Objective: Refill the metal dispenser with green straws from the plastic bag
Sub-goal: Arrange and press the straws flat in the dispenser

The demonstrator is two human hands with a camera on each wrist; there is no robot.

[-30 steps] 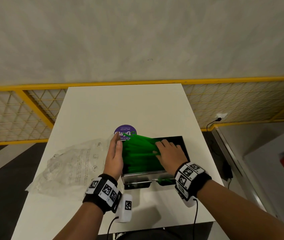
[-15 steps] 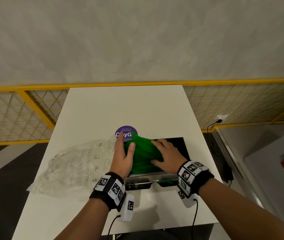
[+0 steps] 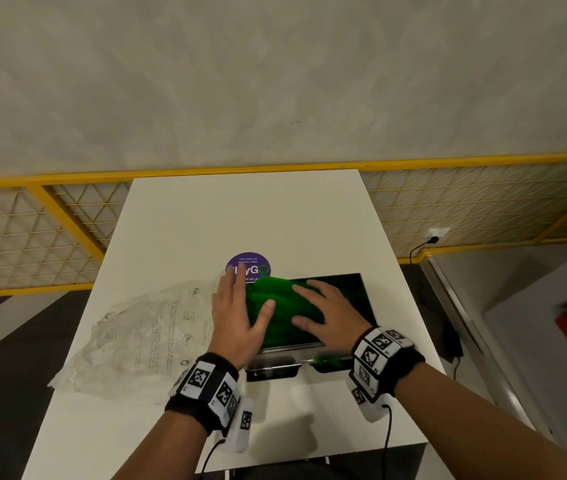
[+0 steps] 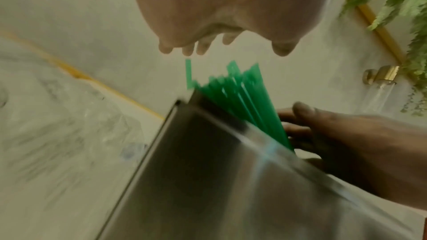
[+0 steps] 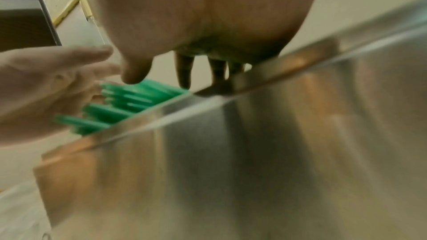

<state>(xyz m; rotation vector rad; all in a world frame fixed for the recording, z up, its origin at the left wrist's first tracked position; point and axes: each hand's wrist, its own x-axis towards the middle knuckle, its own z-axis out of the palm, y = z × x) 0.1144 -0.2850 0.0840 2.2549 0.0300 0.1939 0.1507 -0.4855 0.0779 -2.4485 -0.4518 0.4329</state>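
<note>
The metal dispenser (image 3: 368, 299) stands open on the white table, with a heap of green straws (image 3: 275, 296) in its left half. The straw ends stick out over its left rim (image 4: 242, 96). My left hand (image 3: 242, 303) is at the left end of the heap, fingers straight and thumb lying on the straws. My right hand (image 3: 321, 308) lies flat and spread on the right part of the heap. In the right wrist view its fingers (image 5: 184, 72) reach down past the dispenser's (image 5: 254, 152) rim beside the straws (image 5: 129, 103). The clear plastic bag (image 3: 143, 334) lies crumpled and flat left of the dispenser.
A round purple sticker (image 3: 248, 268) lies on the table (image 3: 240, 209) just behind my left hand. A yellow mesh railing (image 3: 50, 220) runs behind the table against a grey wall. A cable and dark floor lie to the right.
My left hand has come in from the dispenser's left side, and its thumb now lies over the straws. The right hand slid left, and the straws are bunched more tightly between the hands.
</note>
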